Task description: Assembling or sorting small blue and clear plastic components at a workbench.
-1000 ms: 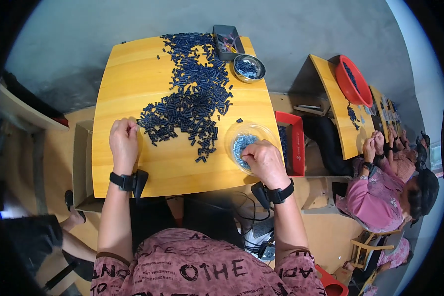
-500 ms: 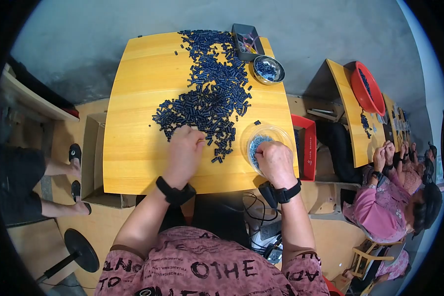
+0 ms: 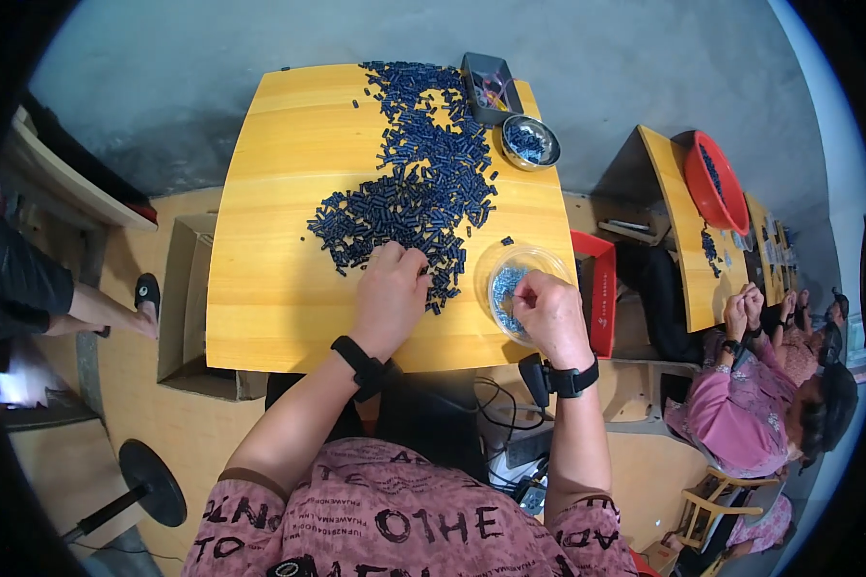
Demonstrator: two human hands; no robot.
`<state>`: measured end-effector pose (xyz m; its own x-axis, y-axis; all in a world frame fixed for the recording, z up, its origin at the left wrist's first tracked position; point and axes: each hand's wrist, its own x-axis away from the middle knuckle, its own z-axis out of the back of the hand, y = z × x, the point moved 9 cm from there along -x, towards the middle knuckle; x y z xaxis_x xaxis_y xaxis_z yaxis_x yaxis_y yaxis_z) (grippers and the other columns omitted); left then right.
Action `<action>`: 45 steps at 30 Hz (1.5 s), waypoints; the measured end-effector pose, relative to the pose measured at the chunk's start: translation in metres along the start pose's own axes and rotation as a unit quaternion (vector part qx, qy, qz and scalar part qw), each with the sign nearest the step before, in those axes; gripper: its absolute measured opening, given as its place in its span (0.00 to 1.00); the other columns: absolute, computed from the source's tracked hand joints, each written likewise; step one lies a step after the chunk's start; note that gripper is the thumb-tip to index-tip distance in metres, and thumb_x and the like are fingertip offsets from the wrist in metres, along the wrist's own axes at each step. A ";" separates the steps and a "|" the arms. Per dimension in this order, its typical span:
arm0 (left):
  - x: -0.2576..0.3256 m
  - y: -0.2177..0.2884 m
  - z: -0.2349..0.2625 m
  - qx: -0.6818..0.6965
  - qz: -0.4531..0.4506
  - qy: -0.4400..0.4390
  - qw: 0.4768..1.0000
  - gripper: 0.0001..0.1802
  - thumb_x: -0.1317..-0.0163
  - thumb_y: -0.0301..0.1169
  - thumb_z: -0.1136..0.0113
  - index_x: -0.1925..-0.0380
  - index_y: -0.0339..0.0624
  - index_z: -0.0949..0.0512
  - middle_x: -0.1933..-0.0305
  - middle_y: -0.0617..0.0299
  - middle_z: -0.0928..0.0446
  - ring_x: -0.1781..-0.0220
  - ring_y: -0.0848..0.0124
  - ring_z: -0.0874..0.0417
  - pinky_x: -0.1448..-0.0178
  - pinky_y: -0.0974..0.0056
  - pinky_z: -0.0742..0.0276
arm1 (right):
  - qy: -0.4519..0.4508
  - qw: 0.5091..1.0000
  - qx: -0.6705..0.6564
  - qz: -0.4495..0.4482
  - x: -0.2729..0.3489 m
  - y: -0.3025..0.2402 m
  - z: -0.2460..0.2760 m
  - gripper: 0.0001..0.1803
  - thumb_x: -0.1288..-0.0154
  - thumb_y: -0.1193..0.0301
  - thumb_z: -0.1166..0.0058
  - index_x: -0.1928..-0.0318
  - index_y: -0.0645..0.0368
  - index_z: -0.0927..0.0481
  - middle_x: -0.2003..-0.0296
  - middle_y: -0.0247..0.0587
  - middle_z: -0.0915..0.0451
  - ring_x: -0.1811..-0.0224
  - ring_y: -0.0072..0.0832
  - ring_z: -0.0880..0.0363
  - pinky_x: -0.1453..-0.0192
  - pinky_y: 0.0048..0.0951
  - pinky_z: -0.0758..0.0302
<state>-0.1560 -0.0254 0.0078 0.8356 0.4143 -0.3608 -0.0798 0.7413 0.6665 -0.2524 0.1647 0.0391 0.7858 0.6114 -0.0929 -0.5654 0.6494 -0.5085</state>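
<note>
My left hand point(image 3: 392, 293) is at the near edge of a spread pile of small black tube-like pieces point(image 3: 394, 207). Its fingers are curled together against the pile, with a dark spot at the thumb tip; whether a piece is gripped there cannot be made out. My right hand point(image 3: 552, 313) reaches over the rim of a clear round tub point(image 3: 550, 258) holding small shiny silvery-blue metal parts point(image 3: 506, 285). Thumb and fingers of this hand are pinched together just above those parts, and whatever lies between them is too small to see. Both wrists wear black straps.
A metal bowl point(image 3: 547, 137) of black pieces and a grey tray point(image 3: 478, 65) with odds and ends sit at the far right of the wooden table point(image 3: 269, 221). Beside the table are a red crate point(image 3: 601, 288) and a cardboard box point(image 3: 178, 356). Co-workers sit at tables on the right.
My left hand has moved right along the pile's near edge, its fingers now among the pieces. My right hand stays at the tub, shifted slightly. The person at the left has stepped leftward.
</note>
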 end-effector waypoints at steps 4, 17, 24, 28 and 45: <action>-0.001 -0.005 -0.012 -0.006 -0.009 0.009 1.000 0.06 0.49 0.21 0.34 0.72 0.40 0.22 0.67 0.55 0.26 0.58 0.54 0.23 0.55 0.54 0.25 | 0.088 0.995 -0.032 0.037 0.008 -0.010 0.023 0.08 0.46 0.84 0.41 0.65 0.62 0.17 0.69 0.52 0.19 0.64 0.50 0.18 0.58 0.43 0.22; 0.022 -0.045 0.017 0.124 0.062 0.012 0.990 0.05 0.43 0.18 0.39 0.67 0.37 0.23 0.65 0.55 0.22 0.63 0.62 0.19 0.60 0.62 0.22 | 0.092 0.925 -0.365 -0.054 0.042 -0.033 0.005 0.06 0.36 0.82 0.40 0.59 0.64 0.16 0.63 0.38 0.14 0.65 0.23 0.18 0.59 0.24 0.22; 0.059 -0.057 0.034 0.407 0.247 -0.060 0.877 0.02 0.35 0.20 0.40 0.65 0.36 0.23 0.64 0.60 0.19 0.64 0.74 0.17 0.59 0.68 0.20 | -0.047 0.798 -0.595 -0.086 0.049 -0.075 -0.067 0.09 0.36 0.85 0.40 0.56 0.66 0.19 0.63 0.46 0.14 0.65 0.24 0.16 0.64 0.25 0.17; 0.076 -0.038 0.049 0.567 0.250 -0.082 0.781 0.05 0.35 0.21 0.39 0.59 0.34 0.21 0.64 0.59 0.18 0.63 0.73 0.17 0.57 0.68 0.19 | -0.040 0.790 -0.604 -0.096 0.054 -0.084 -0.083 0.08 0.38 0.85 0.39 0.58 0.65 0.18 0.66 0.47 0.14 0.69 0.26 0.16 0.66 0.24 0.19; 0.096 -0.012 0.060 0.645 0.215 -0.116 0.724 0.09 0.33 0.23 0.40 0.53 0.36 0.21 0.63 0.62 0.20 0.65 0.76 0.21 0.56 0.71 0.24 | -0.027 0.841 -0.539 -0.034 0.070 -0.112 -0.068 0.12 0.34 0.83 0.40 0.51 0.67 0.18 0.58 0.42 0.14 0.61 0.20 0.17 0.58 0.22 0.18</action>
<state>-0.0426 -0.0260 0.0043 0.9651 0.2494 0.0797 0.0902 -0.6024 0.7931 -0.1172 0.1045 0.0315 0.7786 0.6275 -0.0089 0.0584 -0.0866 -0.9945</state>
